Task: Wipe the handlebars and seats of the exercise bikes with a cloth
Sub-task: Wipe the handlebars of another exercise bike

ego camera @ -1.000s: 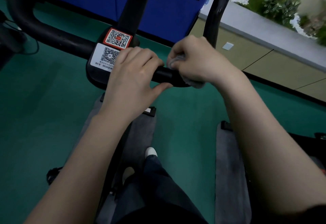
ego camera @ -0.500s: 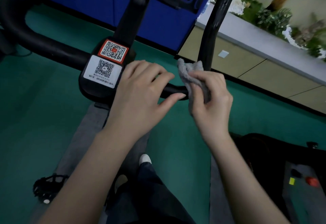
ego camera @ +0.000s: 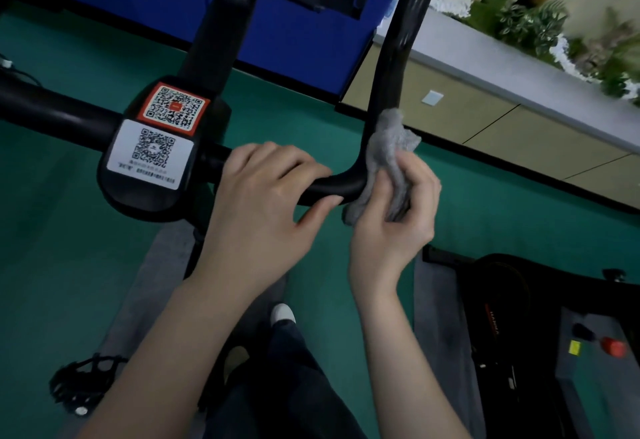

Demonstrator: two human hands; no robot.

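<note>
while left hand [ego camera: 263, 203] clasps handlebar [ego camera: 344, 183], right hand [ego camera: 398, 227] holds one cloth [ego camera: 388, 148].

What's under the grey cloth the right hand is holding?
The bend of the handlebar: the right hand presses the grey cloth against it. The bar surface beneath the cloth is covered, unseen.
</note>
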